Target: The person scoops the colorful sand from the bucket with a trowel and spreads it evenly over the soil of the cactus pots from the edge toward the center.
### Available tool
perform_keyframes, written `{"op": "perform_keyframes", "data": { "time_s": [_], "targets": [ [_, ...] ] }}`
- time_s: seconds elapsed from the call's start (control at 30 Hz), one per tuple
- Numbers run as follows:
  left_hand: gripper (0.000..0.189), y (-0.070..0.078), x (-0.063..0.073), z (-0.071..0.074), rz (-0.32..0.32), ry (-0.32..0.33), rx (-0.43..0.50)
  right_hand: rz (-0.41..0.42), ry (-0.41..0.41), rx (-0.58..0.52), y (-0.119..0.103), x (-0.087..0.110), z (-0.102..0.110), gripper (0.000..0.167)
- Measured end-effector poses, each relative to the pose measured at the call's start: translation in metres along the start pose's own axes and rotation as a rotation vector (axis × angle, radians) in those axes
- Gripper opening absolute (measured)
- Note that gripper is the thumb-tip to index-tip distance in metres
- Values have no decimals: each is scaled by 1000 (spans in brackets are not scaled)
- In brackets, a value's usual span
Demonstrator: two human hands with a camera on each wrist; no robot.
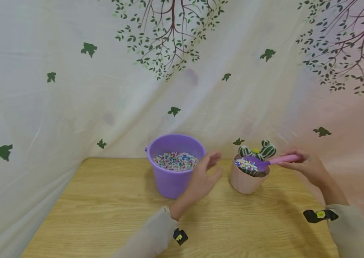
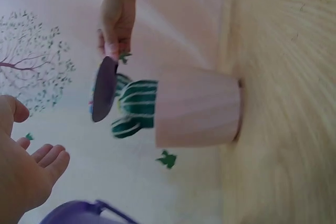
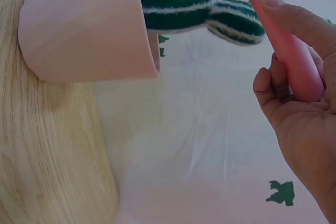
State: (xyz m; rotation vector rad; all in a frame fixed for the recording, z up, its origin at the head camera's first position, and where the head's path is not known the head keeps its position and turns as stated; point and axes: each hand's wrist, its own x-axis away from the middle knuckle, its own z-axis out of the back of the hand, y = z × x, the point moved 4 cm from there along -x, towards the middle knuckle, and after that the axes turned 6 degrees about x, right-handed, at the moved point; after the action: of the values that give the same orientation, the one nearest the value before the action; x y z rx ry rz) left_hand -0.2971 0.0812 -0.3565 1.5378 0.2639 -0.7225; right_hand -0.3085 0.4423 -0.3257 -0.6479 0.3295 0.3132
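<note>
My right hand (image 1: 306,166) grips the pink handle of a small toy shovel (image 3: 286,45), its fingers curled round it. The shovel's purple scoop (image 1: 260,163) carries a heap of multicoloured beads (image 1: 245,164) and is held over the mouth of a pale pink pot (image 1: 246,182). In the pot stands a green plush cactus (image 2: 140,100) with white stripes and a yellow spot. My left hand (image 1: 202,177) holds nothing; its relaxed fingers are spread in the air between the pot and a purple bucket (image 1: 172,182). More coloured beads (image 1: 176,161) fill part of the bucket.
Both containers stand on a light wooden table (image 1: 110,215), near its back edge. Behind it hangs a pale cloth backdrop (image 1: 72,107) printed with trees and green leaves. Each sleeve bears a dark strap at the wrist.
</note>
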Motion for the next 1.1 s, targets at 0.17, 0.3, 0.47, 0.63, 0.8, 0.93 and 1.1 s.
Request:
{"op": "perform_keyframes", "data": {
  "time_s": [0.17, 0.3, 0.47, 0.63, 0.8, 0.93, 1.1],
  "targets": [
    [42, -27, -4, -26, 145, -52, 42, 5, -31, 8, 11, 8, 4, 24],
    [38, -50, -12, -38, 227, 4, 109, -2, -41, 4, 18, 13, 8, 25],
    [37, -71, -24, -50, 277, 38, 124, -36, -57, -27, 28, 17, 10, 27],
    [40, -93, -32, -59, 281, 39, 116, -71, -81, -88, 40, 19, 8, 26],
    [42, -112, -32, -65, 291, 38, 102, -105, -100, -100, 49, 23, 5, 23],
    [41, -121, -32, -67, 278, 49, 118, -120, -106, -90, 53, 22, 5, 25],
    [39, -121, -36, -70, 248, 41, 136, -122, -115, -79, 57, 21, 6, 25]
  ]
}}
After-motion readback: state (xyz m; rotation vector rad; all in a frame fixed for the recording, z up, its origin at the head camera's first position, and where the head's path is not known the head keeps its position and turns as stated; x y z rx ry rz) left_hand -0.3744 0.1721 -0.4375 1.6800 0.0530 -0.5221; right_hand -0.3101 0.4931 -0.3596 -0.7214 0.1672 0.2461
